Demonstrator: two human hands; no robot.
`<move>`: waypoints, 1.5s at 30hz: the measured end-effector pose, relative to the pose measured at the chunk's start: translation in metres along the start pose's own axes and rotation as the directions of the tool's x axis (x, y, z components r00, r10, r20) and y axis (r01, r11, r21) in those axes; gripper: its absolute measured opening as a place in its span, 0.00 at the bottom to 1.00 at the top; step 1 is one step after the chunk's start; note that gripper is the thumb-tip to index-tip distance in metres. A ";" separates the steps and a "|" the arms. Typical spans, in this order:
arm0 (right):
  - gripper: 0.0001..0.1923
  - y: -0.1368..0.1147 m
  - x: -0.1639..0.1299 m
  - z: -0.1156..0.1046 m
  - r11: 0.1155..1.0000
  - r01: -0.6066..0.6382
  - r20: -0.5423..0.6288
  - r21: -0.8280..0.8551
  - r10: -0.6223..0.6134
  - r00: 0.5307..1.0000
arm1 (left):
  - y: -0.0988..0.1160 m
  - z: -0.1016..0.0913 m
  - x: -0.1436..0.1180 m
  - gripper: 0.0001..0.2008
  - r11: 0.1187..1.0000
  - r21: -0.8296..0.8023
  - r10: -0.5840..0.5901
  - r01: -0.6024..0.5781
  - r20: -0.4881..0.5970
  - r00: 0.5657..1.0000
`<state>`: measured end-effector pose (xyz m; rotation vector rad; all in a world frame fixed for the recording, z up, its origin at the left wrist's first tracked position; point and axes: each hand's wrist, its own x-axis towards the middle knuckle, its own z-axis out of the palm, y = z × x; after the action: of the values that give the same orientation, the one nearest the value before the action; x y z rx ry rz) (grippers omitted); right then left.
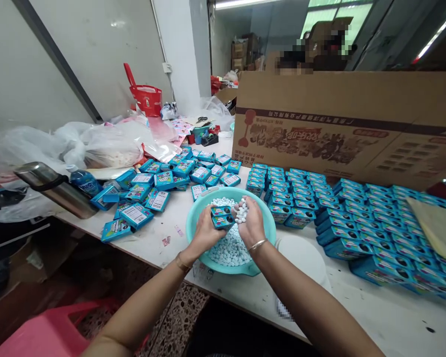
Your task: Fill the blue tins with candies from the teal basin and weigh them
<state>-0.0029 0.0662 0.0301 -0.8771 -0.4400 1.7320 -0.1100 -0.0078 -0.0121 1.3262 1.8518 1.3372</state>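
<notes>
Over the teal basin (193, 225) of candies, the left hand (204, 230) grips an open blue box (222, 216); the right hand (250, 223) cups pale candies (241, 210). Right of the basin, packed rows (357, 218) look finished; left, a loose pile (159, 183) waits.

1. Both forearms come in from about 6 o'clock, angling toward each other and meeting near centre.
2. Left hand (204, 230) is palm-up-ish, fingers curled shut in a grip.
3. Right hand (250, 223) is cupped, fingers bunched at 12 o'clock.
</notes>
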 end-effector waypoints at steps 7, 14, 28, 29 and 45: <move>0.14 0.010 0.007 0.005 0.968 0.223 0.027 -0.116 -0.221 0.975 | 0.009 0.003 -0.005 0.35 0.987 0.095 0.118 -0.126 0.086 0.989; 0.09 0.000 0.014 0.006 0.978 0.136 0.044 -0.159 -0.131 0.990 | 0.005 -0.005 0.003 0.36 0.991 -0.002 0.132 -0.132 0.096 0.987; 0.13 -0.024 0.028 -0.006 0.931 -0.323 0.144 0.168 0.301 0.943 | -0.002 -0.022 0.012 0.43 0.840 -0.418 -0.158 0.345 0.421 0.893; 0.13 -0.026 0.028 -0.007 0.929 -0.328 0.149 0.172 0.304 0.941 | -0.001 -0.023 0.012 0.42 0.847 -0.420 -0.150 0.325 0.399 0.905; 0.09 -0.043 0.029 -0.044 0.958 -0.248 0.027 0.141 0.247 0.969 | 0.011 -0.023 0.013 0.40 0.955 -0.278 -0.051 0.101 0.180 0.982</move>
<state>0.0543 0.1023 0.0205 -0.8480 -0.2134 1.9711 -0.1299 -0.0053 0.0088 1.1668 1.5132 1.3459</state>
